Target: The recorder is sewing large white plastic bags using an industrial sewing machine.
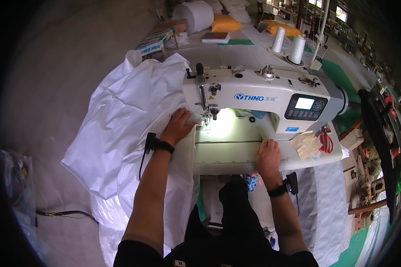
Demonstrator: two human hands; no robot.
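A large white plastic-like sheet (133, 102) hangs in folds over the left side of a white industrial sewing machine (249, 84). My left hand (178, 127) is closed on the sheet's edge, just left of the needle and presser foot (206, 120). A lamp lights the machine bed (227, 153) beside the needle. On the bed's front edge, to the right, rests my right hand (268, 155) with its fingers curled in. Nothing shows in it, though its palm side is hidden. Each wrist wears a black strap with a small device.
Red-handled scissors (326, 143) and a beige scrap (306, 145) lie at the bed's right end. Two white thread cones (297, 49) stand behind the machine. A white roll (193, 17) and an orange sack (226, 23) sit farther back. A black cable (67, 213) crosses the floor at left.
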